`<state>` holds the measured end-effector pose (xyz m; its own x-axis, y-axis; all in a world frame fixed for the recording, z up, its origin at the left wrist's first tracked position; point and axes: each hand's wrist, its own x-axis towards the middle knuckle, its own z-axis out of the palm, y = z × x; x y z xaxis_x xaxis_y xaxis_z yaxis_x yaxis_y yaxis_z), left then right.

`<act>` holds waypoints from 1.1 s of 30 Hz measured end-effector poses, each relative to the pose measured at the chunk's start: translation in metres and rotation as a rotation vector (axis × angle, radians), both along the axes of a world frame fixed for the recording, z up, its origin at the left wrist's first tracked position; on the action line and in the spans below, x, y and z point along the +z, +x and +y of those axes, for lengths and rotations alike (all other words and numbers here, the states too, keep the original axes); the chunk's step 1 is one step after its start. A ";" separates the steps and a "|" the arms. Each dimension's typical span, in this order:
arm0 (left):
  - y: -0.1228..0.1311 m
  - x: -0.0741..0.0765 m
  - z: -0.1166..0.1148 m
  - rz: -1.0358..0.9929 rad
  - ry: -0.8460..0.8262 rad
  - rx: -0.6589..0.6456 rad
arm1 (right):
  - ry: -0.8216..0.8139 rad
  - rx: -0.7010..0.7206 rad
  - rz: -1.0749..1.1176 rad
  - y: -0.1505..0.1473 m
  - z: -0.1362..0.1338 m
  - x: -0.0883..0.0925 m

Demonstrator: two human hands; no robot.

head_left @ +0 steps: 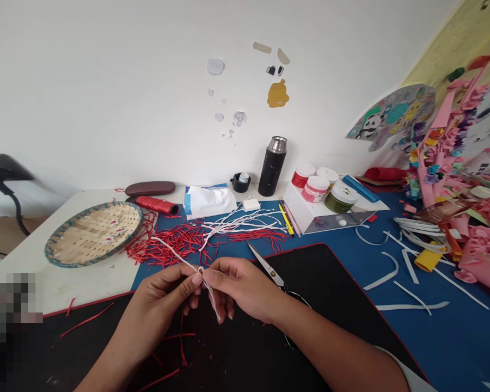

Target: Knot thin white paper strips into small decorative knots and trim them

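Observation:
A white cord (173, 252) is pinched between both hands over the black mat, with a small loop at the fingertips. My left hand (159, 296) grips it between thumb and forefinger; one end sticks out toward the upper left. My right hand (245, 286) meets it at the loop, thumb and fingers closed on the cord, and another length hangs below. Just beyond the right hand lie scissors (265, 264), blades parted and handles partly hidden by my forearm. Past the fingers are a heap of cut red cords (179, 242) and a bunch of white cords (237, 223).
A woven basket (71, 226) with small knotted pieces stands left, near a red thread spool (157, 205). Behind are a black thermos (273, 169) and lidded jars (315, 189) on a white box. Paper strips (412, 306) and pink paper flowers (482, 245) lie right. Red scraps dot the black mat (310, 272).

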<state>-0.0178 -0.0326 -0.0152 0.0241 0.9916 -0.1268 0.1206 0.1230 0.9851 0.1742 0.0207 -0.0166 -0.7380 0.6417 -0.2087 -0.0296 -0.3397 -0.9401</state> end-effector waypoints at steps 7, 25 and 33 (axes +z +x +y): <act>-0.001 0.001 0.000 0.024 0.009 0.005 | 0.003 -0.012 -0.012 0.000 -0.001 0.000; -0.005 -0.002 0.000 -0.104 -0.002 0.053 | -0.079 0.016 0.025 0.002 0.000 0.002; -0.007 -0.006 -0.001 -0.157 -0.014 0.098 | -0.131 0.012 0.062 0.001 -0.001 0.001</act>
<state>-0.0253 -0.0335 -0.0210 -0.0520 0.9883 -0.1433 -0.0479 0.1409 0.9889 0.1753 0.0199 -0.0157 -0.7593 0.6031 -0.2444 -0.0812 -0.4605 -0.8839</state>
